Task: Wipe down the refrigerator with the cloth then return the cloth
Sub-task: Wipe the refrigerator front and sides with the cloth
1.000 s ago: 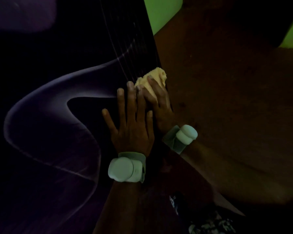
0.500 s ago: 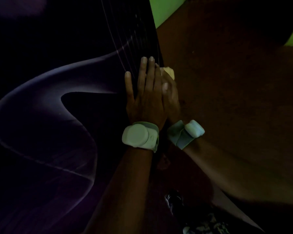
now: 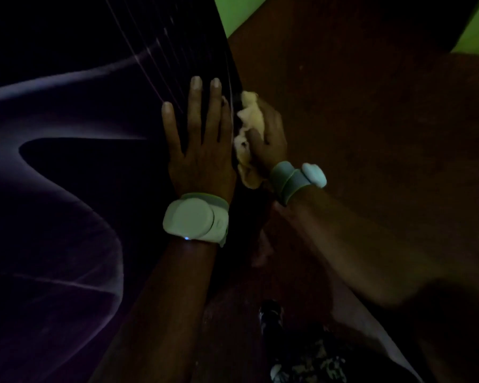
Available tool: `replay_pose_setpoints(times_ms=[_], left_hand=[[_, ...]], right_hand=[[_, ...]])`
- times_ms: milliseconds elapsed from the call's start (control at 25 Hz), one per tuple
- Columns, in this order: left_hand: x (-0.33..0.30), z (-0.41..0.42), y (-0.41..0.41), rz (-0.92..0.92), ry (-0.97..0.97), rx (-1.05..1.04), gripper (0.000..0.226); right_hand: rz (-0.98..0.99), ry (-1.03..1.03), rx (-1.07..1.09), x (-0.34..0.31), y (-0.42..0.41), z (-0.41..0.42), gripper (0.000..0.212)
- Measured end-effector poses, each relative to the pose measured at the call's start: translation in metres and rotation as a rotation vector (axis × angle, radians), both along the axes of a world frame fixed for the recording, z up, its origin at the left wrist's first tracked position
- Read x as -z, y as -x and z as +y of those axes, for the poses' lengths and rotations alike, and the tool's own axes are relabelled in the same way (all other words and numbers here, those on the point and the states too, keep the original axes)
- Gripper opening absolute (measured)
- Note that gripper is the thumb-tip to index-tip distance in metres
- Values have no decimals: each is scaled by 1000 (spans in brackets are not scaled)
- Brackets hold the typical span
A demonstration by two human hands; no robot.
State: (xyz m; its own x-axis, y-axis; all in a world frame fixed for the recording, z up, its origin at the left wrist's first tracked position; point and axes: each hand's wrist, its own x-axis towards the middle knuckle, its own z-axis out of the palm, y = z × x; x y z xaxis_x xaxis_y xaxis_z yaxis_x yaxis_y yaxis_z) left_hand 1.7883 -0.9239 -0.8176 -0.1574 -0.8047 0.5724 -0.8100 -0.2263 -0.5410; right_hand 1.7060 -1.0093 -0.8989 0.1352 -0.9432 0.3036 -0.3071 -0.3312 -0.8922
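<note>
The refrigerator [image 3: 67, 161] fills the left half of the head view, a dark door with pale purple swirls. My left hand [image 3: 202, 142] lies flat on the door near its right edge, fingers straight and pointing up. Just past that edge, my right hand [image 3: 268, 134] grips a crumpled yellow cloth [image 3: 248, 139] and holds it against the side of the refrigerator. Part of the cloth is hidden under my right hand. Both wrists wear pale bands.
A dim reddish-brown floor [image 3: 371, 120] spreads to the right of the refrigerator. Green wall [image 3: 233, 12] shows at the top centre and at the top right corner. My patterned clothing [image 3: 310, 360] shows at the bottom.
My left hand slid up and right along the door to its edge. My right hand with the cloth moved off the door front, round the edge to the side and slightly down.
</note>
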Motion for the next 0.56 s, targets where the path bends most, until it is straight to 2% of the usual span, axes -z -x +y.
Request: replay_pose_setpoints(times_ms=[40,120,200,280,360,400,480,560], left_hand=[[7,-1,1,-94,-17,-25,44],[10,-6,-10,-102,39,66,41],[20,-3,-6,-123,54,33,54],[27,-2,-4,-45,41,50,60],[38,-2,-5,-44,21,53,52],[43,1,-3,-34,9,80,56],[53,9,-3,-61,-60,51,60],[64,15,-3,-52,-64,72,58]], right_hand=[[-88,-134,23,5,0,5,68],[-144,-118,-23,13,-2,24,64],[-163,-11,-8,24,-4,41,54],[-170,12,-27,19,-7,29,64],[-168,-133,21,20,-5,27,73],[-143,-150,46,23,-6,32,71],[-119,-40,52,35,-11,50,65],[-109,67,-42,44,-7,48,63]])
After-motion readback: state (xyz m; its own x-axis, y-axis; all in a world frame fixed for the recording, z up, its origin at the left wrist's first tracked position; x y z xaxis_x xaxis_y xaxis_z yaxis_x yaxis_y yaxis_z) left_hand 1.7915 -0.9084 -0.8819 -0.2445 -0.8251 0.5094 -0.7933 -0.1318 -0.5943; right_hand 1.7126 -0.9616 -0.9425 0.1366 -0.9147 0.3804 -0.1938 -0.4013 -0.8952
